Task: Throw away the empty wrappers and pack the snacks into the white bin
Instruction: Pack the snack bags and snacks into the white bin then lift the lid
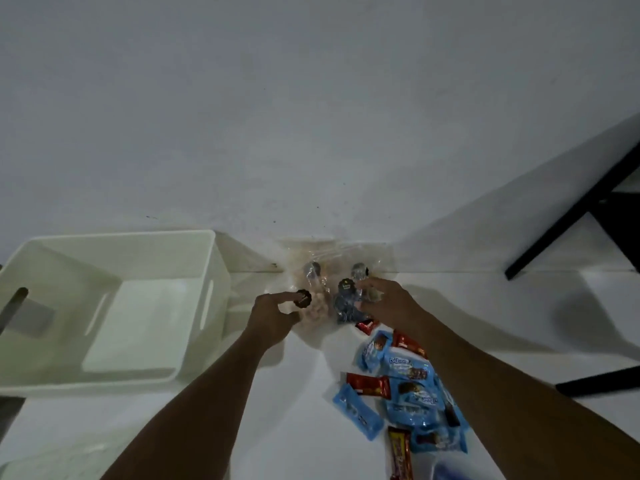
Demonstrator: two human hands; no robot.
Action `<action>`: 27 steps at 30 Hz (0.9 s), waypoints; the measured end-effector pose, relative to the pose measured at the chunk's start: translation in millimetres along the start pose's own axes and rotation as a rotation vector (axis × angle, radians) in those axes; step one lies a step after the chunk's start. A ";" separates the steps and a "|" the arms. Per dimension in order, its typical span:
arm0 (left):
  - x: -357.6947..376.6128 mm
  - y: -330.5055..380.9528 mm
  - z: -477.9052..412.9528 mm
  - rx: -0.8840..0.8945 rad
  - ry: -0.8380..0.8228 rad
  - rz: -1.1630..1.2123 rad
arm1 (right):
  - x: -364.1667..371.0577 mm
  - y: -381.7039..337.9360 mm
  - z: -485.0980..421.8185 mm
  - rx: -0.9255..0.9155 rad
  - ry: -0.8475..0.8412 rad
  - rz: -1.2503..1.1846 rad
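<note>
The white bin (194,372) stands empty at the left. Several clear bags of snacks (360,258) lie against the wall behind it to the right. My left hand (273,318) pinches a clear bag of pale snacks (313,310) at its dark round sticker. My right hand (389,301) has its fingers closed on the edge of a clear bag of dark snacks (344,306). Nearer to me on the right lies a pile of blue snack packs (412,393) mixed with red wrappers (369,384); my right forearm covers part of it.
The white table (294,403) meets the white wall right behind the clear bags. A black frame leg (568,209) slants down at the far right, with another dark bar (602,382) lower. A brown-and-yellow bar (400,452) lies at the pile's front.
</note>
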State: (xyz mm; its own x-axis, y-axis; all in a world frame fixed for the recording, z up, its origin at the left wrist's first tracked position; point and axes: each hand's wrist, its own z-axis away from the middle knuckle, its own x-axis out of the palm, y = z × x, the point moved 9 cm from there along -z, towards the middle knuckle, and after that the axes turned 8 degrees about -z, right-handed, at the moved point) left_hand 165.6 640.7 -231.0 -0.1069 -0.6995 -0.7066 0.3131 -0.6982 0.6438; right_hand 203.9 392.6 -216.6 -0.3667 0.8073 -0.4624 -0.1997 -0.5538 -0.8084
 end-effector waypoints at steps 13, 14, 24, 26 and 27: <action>7.4 -17.7 -28.1 0.005 0.063 0.098 | 24.7 22.2 -43.6 0.061 0.111 0.055; 0.1 -14.0 -24.1 0.016 0.076 0.098 | 21.9 14.6 -39.0 0.044 0.132 0.072; -145.7 35.6 31.7 0.239 0.244 0.159 | -3.2 -131.6 24.8 -0.200 0.278 -0.001; -181.5 29.0 42.6 0.262 0.272 0.195 | 6.7 -164.1 35.4 -0.248 0.291 -0.022; -198.9 22.8 47.6 0.266 0.288 0.203 | 13.7 -179.7 39.7 -0.268 0.297 -0.029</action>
State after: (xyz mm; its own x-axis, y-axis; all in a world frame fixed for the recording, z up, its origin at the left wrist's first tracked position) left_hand 149.1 756.6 -61.8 0.2110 -0.7815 -0.5871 0.0430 -0.5927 0.8043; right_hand 198.7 495.1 -63.2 -0.0775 0.8673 -0.4917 0.0522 -0.4890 -0.8707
